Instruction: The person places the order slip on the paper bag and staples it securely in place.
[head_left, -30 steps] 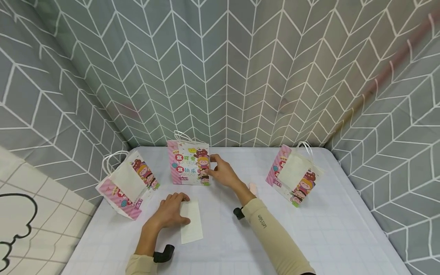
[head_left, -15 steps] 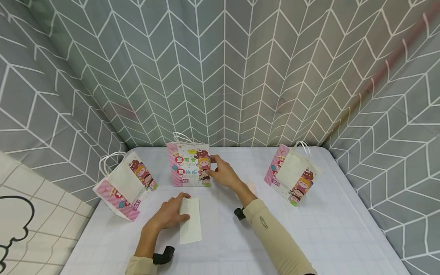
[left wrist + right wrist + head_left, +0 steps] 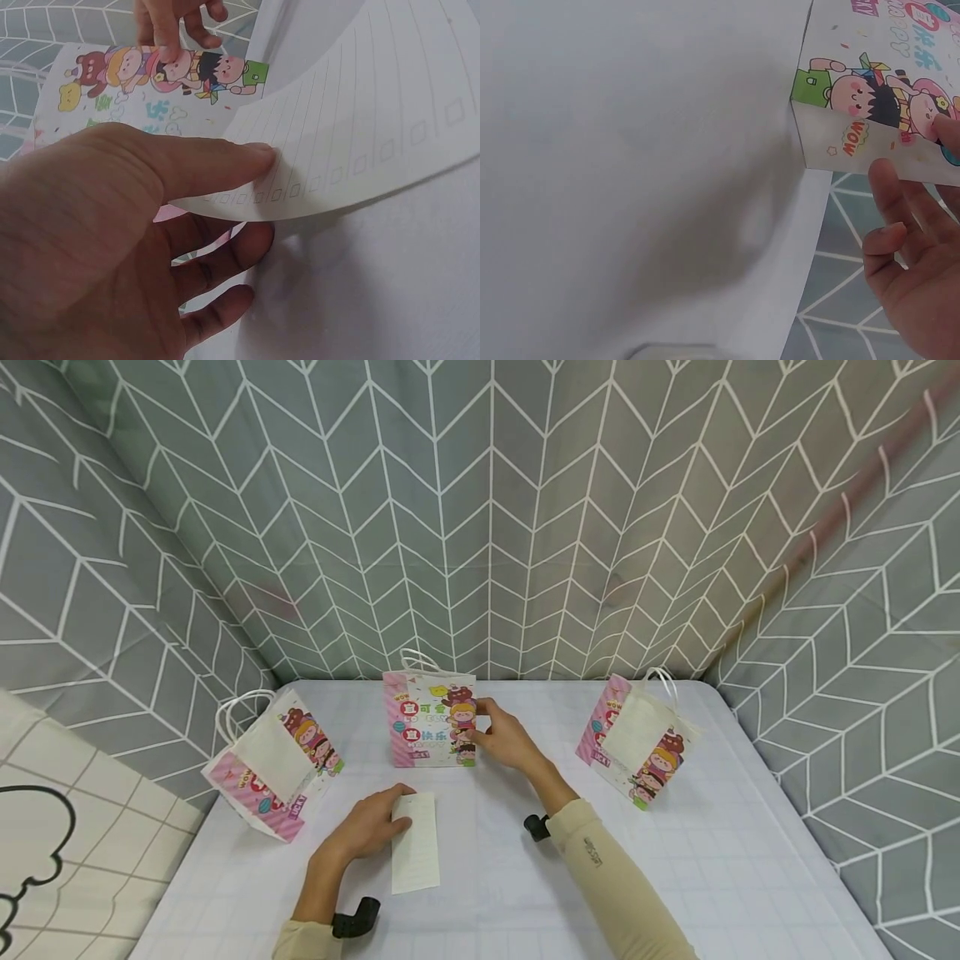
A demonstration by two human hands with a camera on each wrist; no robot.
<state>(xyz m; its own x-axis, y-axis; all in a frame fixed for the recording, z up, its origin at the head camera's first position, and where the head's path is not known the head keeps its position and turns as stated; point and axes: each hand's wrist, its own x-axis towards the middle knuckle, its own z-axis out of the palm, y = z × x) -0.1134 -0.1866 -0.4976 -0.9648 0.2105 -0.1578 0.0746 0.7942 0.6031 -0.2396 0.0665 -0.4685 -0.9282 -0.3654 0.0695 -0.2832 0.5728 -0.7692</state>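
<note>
A lined paper slip (image 3: pixel 417 856) with small checkboxes along one edge lies in front of my left hand (image 3: pixel 367 824). In the left wrist view my thumb lies on top of the slip (image 3: pixel 352 135) and the fingers are below, pinching its edge; the slip bends upward in a curve. My right hand (image 3: pixel 507 739) grips the right side of a gift bag (image 3: pixel 423 727) printed with cartoon characters, which stands upright at the back of the table. The right wrist view has the thumb on the printed front and the other fingers at the side panel.
A second gift bag (image 3: pixel 251 781) stands tilted in view at the left, a white rectangle across its front. On the right is a third bag (image 3: pixel 660 768), also with a white rectangle. Patterned curtains (image 3: pixel 480 527) hang behind the white table (image 3: pixel 720 877).
My right hand has shifted the middle bag a little to the right. A small pink thing by the right forearm is now out of sight. My left hand keeps its place at the slip.
</note>
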